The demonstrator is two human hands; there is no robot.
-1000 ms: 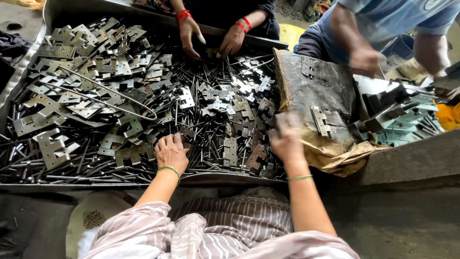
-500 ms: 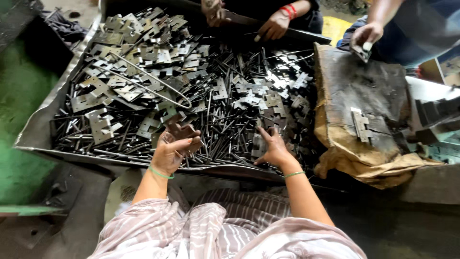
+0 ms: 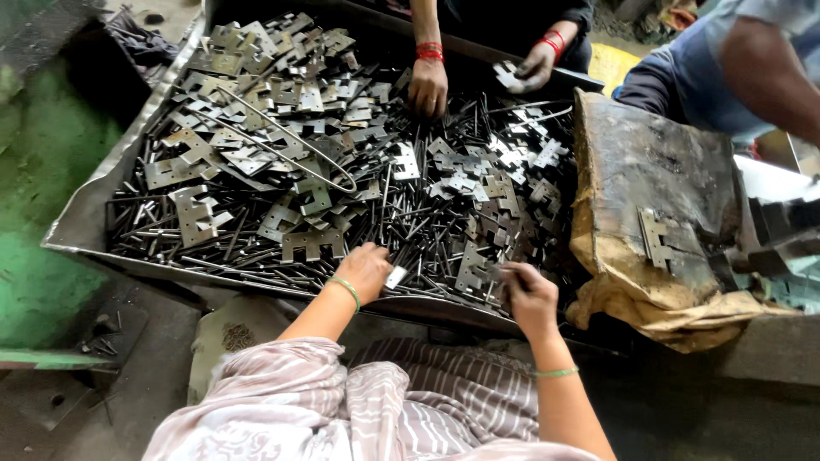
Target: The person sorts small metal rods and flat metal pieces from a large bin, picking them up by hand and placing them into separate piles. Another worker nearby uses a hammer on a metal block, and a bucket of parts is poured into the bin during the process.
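Steel pins and plates still heap the tray (image 3: 81,230), sorting barely begun. At its near rim, left hand (image 3: 366,269) pinches a small plate (image 3: 395,277); right hand (image 3: 528,294) grips pins (image 3: 506,271).

Looked like a small metal workshop or hardware sorting floor: a battered sheet-metal tray (image 3: 90,224) heaped with stamped hinge plates (image 3: 282,102) and thin steel pins (image 3: 410,230), a greasy, rust-stained sack (image 3: 649,179) alongside, grimy green-painted floor (image 3: 43,256), several people's hands picking through the parts.
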